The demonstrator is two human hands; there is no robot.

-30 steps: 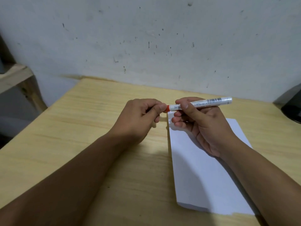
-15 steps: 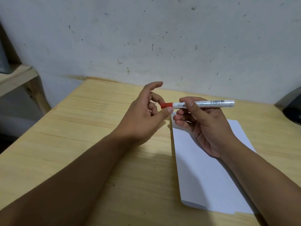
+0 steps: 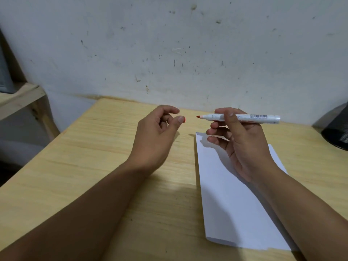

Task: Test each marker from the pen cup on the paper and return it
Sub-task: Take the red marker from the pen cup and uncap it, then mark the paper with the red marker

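Note:
My right hand [image 3: 239, 146] grips a white marker [image 3: 244, 117] level above the far end of the paper, its bare red tip pointing left. My left hand [image 3: 156, 134] hovers a little to the left of the tip with fingers curled around the red cap [image 3: 184, 120], of which only a sliver shows beside the thumb. A white sheet of paper [image 3: 235, 204] lies on the wooden table [image 3: 94, 166] under my right hand and forearm. A black pen cup [image 3: 337, 129] sits at the far right edge, partly cut off.
A stained white wall runs right behind the table. A wooden shelf [image 3: 20, 97] stands to the left, beyond the table's left edge.
My left hand pulled the red cap off the marker and moved left, away from the tip. The marker's red tip is now exposed. My right hand stayed about where it was.

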